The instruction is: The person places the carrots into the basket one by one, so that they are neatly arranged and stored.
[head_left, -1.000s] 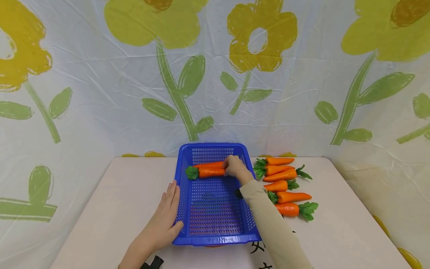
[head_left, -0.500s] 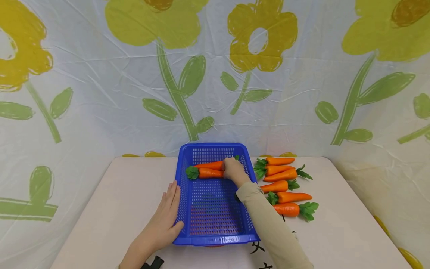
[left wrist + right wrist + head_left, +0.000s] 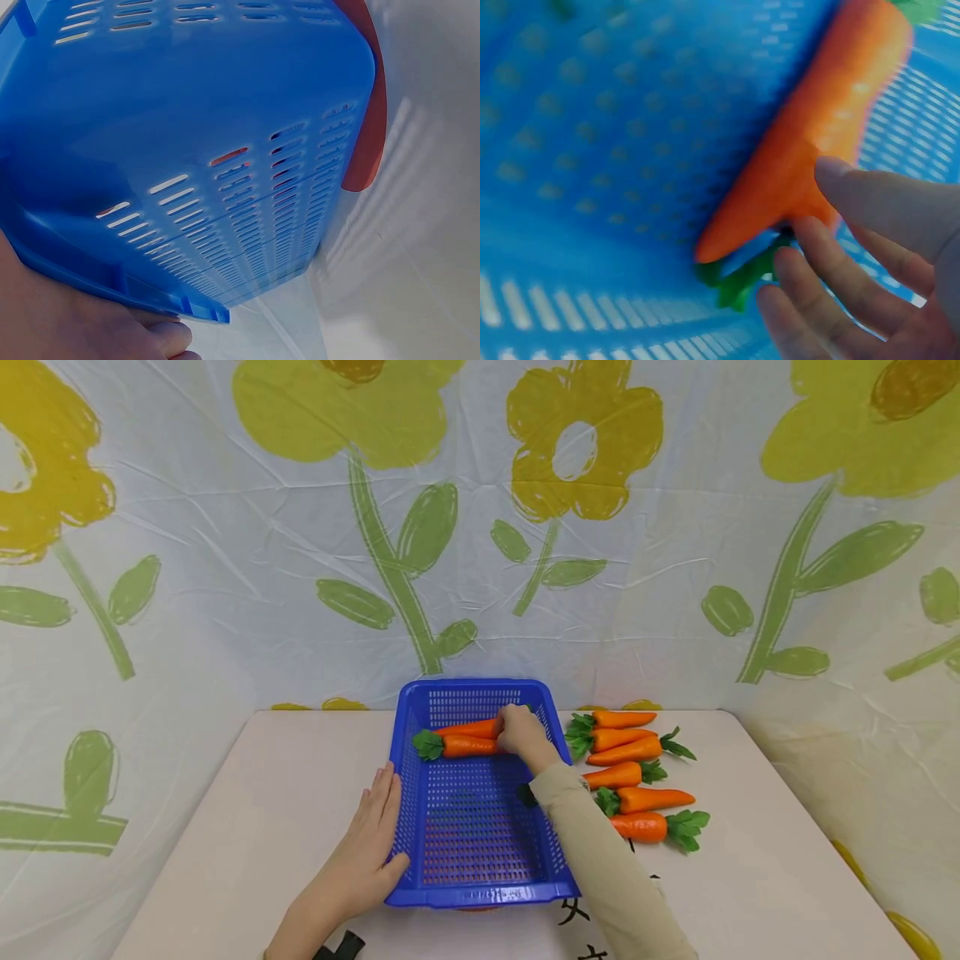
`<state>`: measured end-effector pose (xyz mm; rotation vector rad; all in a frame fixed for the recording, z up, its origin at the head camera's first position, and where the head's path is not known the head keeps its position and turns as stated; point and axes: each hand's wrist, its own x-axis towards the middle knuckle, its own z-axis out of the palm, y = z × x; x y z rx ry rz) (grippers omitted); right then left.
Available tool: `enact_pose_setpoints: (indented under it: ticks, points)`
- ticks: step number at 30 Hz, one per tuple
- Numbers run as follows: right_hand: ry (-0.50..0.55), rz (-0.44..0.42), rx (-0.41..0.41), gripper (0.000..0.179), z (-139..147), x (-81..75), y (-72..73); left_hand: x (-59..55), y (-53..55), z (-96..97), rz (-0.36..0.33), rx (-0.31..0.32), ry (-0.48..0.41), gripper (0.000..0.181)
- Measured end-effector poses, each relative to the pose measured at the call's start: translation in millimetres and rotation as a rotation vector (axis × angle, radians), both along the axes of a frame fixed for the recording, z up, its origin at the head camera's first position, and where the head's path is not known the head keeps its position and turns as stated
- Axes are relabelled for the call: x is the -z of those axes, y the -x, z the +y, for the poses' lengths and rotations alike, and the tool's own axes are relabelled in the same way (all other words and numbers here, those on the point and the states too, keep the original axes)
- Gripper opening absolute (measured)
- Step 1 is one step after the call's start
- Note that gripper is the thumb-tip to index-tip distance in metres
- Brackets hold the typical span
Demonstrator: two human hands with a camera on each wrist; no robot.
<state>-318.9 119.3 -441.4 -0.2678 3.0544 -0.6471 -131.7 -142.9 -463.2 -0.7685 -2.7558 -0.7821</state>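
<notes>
A blue perforated plastic basket [image 3: 483, 895] stands mid-table with two orange carrots lying side by side near its far end. The front carrot [image 3: 468, 746] has its leaves to the left; the back carrot [image 3: 467, 728] has its green top to the right, partly behind my right hand [image 3: 521, 739]. In the right wrist view, the right thumb [image 3: 836, 171] and fingers lie on either side of the back carrot, pinching it beside the front one. My left hand [image 3: 360, 847] rests with straight fingers along the basket's left rim; the left wrist view shows its fingertips low at the rim.
Several leafy carrots [image 3: 637, 749] lie in a column on the table right of the basket, partly behind the right sleeve [image 3: 611, 852]. A red edge [image 3: 367, 142] shows beneath the basket. A flowered cloth [image 3: 480, 527] hangs behind the table [image 3: 750, 877].
My right hand shifts slightly over the carrots, and the back carrot's green top comes into sight beyond it. The left hand and the basket stay put.
</notes>
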Motion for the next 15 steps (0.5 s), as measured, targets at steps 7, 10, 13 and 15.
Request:
enact_pose_setpoints:
  ticks: [7, 10, 13, 15]
  points:
    - [0.171, 0.0, 0.015, 0.013, 5, -25.8, -4.4, -1.1, -0.7, -0.1, 0.023, -0.001, -0.006, 0.095]
    - [0.234, 0.01, 0.002, 0.012, 8, -38.9, -9.2, -2.2, -1.1, -0.1, -0.001, -0.001, -0.005, 0.095]
    - [0.29, 0.01, -0.022, 0.013, 11, -50.0, -15.9, -2.5, -1.3, -0.1, -0.014, 0.001, -0.003, 0.095]
    - [0.335, 0.014, -0.044, 0.013, 14, -55.9, -20.0, -2.8, -1.5, -0.2, -0.02, 0.001, -0.006, 0.095]
